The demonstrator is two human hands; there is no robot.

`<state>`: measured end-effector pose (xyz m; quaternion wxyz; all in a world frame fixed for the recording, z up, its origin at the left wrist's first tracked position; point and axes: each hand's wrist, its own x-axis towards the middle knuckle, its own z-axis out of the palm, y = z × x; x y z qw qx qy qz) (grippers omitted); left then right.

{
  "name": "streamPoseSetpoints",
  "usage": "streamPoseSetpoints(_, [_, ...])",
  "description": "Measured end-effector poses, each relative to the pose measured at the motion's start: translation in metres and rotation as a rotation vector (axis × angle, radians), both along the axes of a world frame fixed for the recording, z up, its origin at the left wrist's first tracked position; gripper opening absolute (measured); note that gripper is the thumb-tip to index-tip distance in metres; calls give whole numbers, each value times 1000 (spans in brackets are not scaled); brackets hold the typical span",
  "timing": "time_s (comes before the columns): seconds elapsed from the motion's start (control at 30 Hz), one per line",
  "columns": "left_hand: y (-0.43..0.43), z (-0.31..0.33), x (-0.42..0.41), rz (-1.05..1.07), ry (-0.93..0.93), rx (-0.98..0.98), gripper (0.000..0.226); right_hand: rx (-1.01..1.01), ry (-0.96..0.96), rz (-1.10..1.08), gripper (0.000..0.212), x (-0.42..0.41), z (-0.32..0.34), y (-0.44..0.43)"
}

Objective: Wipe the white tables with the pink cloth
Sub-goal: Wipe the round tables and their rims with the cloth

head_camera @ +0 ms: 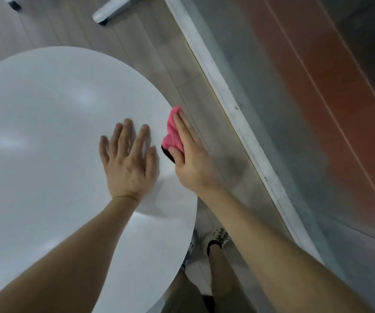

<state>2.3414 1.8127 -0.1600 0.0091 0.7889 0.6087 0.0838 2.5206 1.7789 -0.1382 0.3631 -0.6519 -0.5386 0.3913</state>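
Observation:
A round white table point(46, 132) fills the left and middle of the head view. My left hand point(129, 161) lies flat on its top near the right edge, fingers spread. My right hand point(190, 154) presses a crumpled pink cloth point(173, 132) against the table's right rim, with straight fingers over the cloth and the thumb tucked under its lower end. Most of the cloth is hidden beneath my palm.
Wood-look floor runs past the table to the right, up to a white sill point(238, 114) under a glass wall. White chair legs with dark castors point(101, 18) stand at the top. My feet point(216, 239) are below the table's edge.

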Motion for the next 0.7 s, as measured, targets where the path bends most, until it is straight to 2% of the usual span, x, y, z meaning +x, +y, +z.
streamPoseSetpoints(0.1, [-1,0,0,-26,-5,12,55,-94,14,4,79,-4,6,-85])
streamPoseSetpoints(0.17, [-1,-2,0,-37,-29,19,55,-137,4,34,82,-6,9,-97])
streamPoseSetpoints(0.23, [-2,-2,0,-45,-39,27,55,-113,12,56,79,-1,8,-56])
streamPoseSetpoints(0.37, [-2,0,2,-36,-36,-2,55,3,-119,160,74,5,-14,98])
streamPoseSetpoints(0.47, [-2,2,2,-44,-65,4,56,-98,-41,253,76,-2,-20,161])
streamPoseSetpoints(0.6, [-4,4,1,-52,-87,-8,60,-127,-49,186,70,5,-16,97])
streamPoseSetpoints(0.7, [-3,6,3,-62,-81,-33,63,-172,-164,140,73,16,-4,29])
